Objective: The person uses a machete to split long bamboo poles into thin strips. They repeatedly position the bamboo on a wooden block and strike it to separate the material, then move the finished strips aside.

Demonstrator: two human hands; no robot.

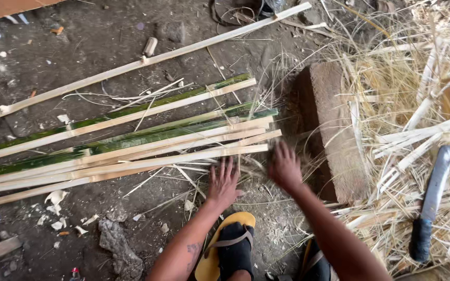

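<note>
Bamboo strips [131, 151] lie bundled left of the wooden block [334, 130], long axes running left-to-right, right ends rising slightly toward it. Your left hand [223, 183] and right hand [285, 166] spread open, empty, beside those ends.

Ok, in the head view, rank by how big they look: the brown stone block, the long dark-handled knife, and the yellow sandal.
Largest to smallest:
1. Brown stone block
2. Long dark-handled knife
3. Yellow sandal, though partly covered by the foot and nearer the camera, so unsure against the knife.
</note>
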